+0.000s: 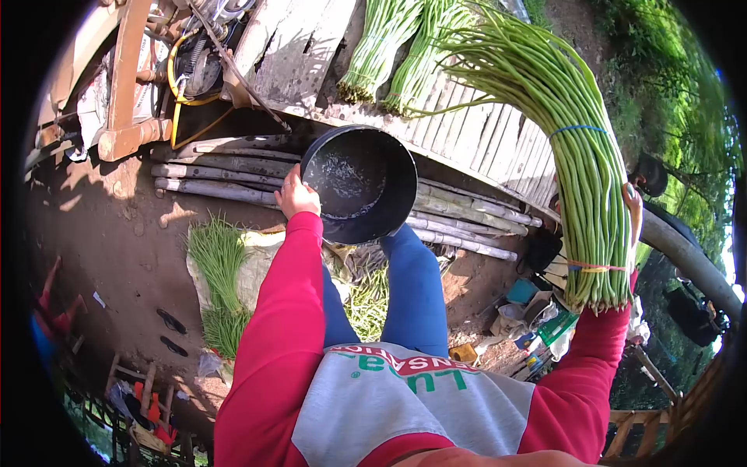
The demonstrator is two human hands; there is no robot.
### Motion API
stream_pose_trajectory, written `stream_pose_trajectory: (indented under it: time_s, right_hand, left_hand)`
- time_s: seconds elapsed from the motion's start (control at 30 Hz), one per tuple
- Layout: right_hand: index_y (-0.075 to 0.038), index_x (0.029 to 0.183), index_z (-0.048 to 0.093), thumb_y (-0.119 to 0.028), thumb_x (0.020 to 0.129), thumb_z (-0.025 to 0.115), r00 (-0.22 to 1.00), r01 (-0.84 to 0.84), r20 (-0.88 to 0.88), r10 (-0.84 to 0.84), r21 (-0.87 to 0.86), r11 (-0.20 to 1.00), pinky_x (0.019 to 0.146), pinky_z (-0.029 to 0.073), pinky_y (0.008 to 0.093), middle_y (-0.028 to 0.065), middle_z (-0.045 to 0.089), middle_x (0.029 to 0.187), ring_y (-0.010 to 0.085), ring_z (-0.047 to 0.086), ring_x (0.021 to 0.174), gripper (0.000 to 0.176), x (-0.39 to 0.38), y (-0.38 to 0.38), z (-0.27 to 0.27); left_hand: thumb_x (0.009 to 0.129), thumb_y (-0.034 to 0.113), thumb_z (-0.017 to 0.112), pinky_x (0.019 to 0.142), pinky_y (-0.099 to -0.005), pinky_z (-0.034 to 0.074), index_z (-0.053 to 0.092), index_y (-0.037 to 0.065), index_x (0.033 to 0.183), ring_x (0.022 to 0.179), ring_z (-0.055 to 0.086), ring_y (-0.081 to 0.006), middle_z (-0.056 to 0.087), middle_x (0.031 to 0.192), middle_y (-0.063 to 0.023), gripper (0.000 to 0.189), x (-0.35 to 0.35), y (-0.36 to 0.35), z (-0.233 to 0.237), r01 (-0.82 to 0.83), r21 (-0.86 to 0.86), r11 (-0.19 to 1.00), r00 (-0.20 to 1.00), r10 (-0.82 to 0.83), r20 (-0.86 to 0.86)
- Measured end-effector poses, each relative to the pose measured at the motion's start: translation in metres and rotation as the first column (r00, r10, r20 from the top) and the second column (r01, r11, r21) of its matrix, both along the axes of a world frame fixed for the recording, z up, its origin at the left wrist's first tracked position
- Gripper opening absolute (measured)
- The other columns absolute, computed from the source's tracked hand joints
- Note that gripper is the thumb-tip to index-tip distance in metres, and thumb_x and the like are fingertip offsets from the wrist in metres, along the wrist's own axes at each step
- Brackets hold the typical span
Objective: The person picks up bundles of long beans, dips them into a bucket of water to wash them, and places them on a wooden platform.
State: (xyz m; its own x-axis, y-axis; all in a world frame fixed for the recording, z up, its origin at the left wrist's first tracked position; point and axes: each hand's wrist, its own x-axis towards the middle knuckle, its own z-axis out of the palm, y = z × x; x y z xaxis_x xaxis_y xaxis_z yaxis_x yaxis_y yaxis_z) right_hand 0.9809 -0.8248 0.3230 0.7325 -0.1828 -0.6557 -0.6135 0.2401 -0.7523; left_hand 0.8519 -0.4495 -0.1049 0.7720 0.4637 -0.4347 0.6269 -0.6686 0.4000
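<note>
My left hand (297,194) grips the rim of a black bucket (403,194) with some water in it, tilted toward me in front of my legs. Held up at the right is a large bundle of long green yard-long beans (589,171), tied with a blue band near its middle and pink and yellow bands by its lower end. My right hand (634,208) is wrapped round the far side of this bundle, so most of its fingers are hidden. Two more bundles of long beans (381,43) lie on the wooden slatted platform (475,128) ahead.
Bamboo poles (218,175) lie below the platform. On the ground to the left, more long beans (218,272) rest on a sack (261,272), near a pair of black slippers (173,333). A wooden chair (120,93) stands at upper left. Assorted clutter (537,311) sits at lower right.
</note>
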Motion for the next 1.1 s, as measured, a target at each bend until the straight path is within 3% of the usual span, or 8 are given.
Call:
stream_pose_trajectory:
  time_s: [0.3, 0.53, 0.7, 0.77, 0.87, 0.9, 1.0, 1.1]
  right_hand:
    - [-0.005, 0.122, 0.061, -0.030, 0.084, 0.072, 0.976, -0.074, 0.184, 0.115, -0.216, 0.974, 0.095, 0.046, 0.0317, 0.0070, 0.064, 0.113, 0.0177, 0.060, 0.104, 0.046, 0.182, -0.072, -0.247]
    - [-0.011, 0.110, 0.069, -0.037, 0.084, 0.070, 0.842, -0.480, -0.448, 0.301, -0.367, 0.797, 0.081, 0.051, 0.0347, 0.0057, 0.070, 0.103, 0.0163, 0.067, 0.091, 0.037, 0.161, -0.038, -0.490]
    - [-0.006, 0.105, 0.070, -0.040, 0.085, 0.068, 0.865, -0.397, -0.347, 0.362, -0.033, 0.917, 0.083, 0.050, 0.0299, 0.0075, 0.073, 0.099, 0.0169, 0.069, 0.084, 0.039, 0.153, -0.022, -0.477]
    - [-0.002, 0.117, 0.066, -0.047, 0.080, 0.072, 0.867, -0.451, -0.348, 0.357, -0.241, 0.860, 0.100, 0.041, 0.0406, 0.0220, 0.065, 0.118, 0.0305, 0.057, 0.116, 0.058, 0.155, -0.023, -0.478]
    - [-0.002, 0.156, 0.007, -0.042, 0.073, 0.080, 0.945, -0.267, -0.162, 0.285, -0.885, 0.381, 0.119, 0.018, 0.0448, 0.0254, 0.017, 0.159, 0.0339, 0.020, 0.147, 0.118, 0.159, 0.005, -0.468]
    - [-0.005, 0.157, 0.010, -0.032, 0.076, 0.081, 0.919, -0.063, 0.228, 0.321, -0.720, 0.691, 0.118, 0.020, 0.0448, 0.0256, 0.018, 0.159, 0.0316, 0.020, 0.147, 0.110, 0.156, 0.018, -0.479]
    - [-0.007, 0.144, 0.043, -0.016, 0.090, 0.070, 0.742, -0.322, 0.342, 0.576, -0.571, 0.755, 0.110, 0.034, 0.0406, 0.0187, 0.038, 0.151, 0.0267, 0.047, 0.131, 0.062, 0.096, 0.144, -0.405]
    - [-0.008, 0.121, 0.067, -0.024, 0.092, 0.069, 0.350, -0.515, 0.200, 0.915, -0.775, 0.366, 0.107, 0.038, 0.0439, 0.0193, 0.064, 0.124, 0.0293, 0.058, 0.120, 0.032, 0.020, 0.257, -0.352]
  left_hand:
    - [0.081, 0.003, 0.063, 0.111, -0.0525, 0.032, 0.054, 0.018, 0.136, 0.125, 0.054, -0.0251, 0.058, 0.135, -0.0049, 0.058, -0.001, 0.000, 0.011, 0.009, 0.012, 1.000, 0.996, -0.010, 0.089]
    - [0.082, 0.001, 0.062, 0.111, -0.0505, 0.033, 0.055, 0.013, 0.135, 0.124, 0.054, -0.0293, 0.059, 0.133, -0.0086, 0.055, -0.002, 0.001, 0.010, -0.008, -0.021, 1.000, 0.993, 0.011, 0.118]
    - [0.081, 0.000, 0.061, 0.111, -0.0515, 0.033, 0.055, 0.012, 0.134, 0.124, 0.054, -0.0314, 0.059, 0.132, -0.0103, 0.055, -0.001, 0.000, 0.009, 0.002, -0.010, 1.000, 0.988, -0.001, 0.151]
    - [0.081, 0.001, 0.061, 0.110, -0.0529, 0.033, 0.056, 0.012, 0.134, 0.124, 0.054, -0.0316, 0.059, 0.132, -0.0101, 0.054, -0.003, 0.001, 0.007, -0.010, -0.032, 0.999, 0.987, 0.015, 0.158]
    - [0.081, 0.002, 0.062, 0.108, -0.0541, 0.035, 0.056, 0.013, 0.133, 0.123, 0.056, -0.0278, 0.059, 0.132, -0.0094, 0.054, 0.001, -0.001, 0.014, 0.011, 0.007, 1.000, 0.992, -0.011, 0.126]
    - [0.080, 0.003, 0.062, 0.108, -0.0537, 0.036, 0.057, 0.014, 0.131, 0.121, 0.057, -0.0270, 0.060, 0.131, -0.0082, 0.052, -0.001, -0.001, 0.014, 0.020, 0.020, 1.000, 0.981, -0.023, 0.195]
    - [0.080, 0.006, 0.062, 0.108, -0.0575, 0.035, 0.057, 0.014, 0.130, 0.119, 0.057, -0.0261, 0.061, 0.127, -0.0057, 0.051, -0.004, -0.004, 0.010, -0.031, 0.036, 0.999, 0.968, 0.021, 0.252]
    - [0.081, 0.014, 0.067, 0.114, -0.0568, 0.026, 0.042, 0.010, 0.145, 0.131, 0.048, -0.0291, 0.056, 0.133, -0.0148, 0.069, 0.002, 0.000, 0.026, -0.142, -0.182, 0.973, 0.977, 0.167, 0.131]
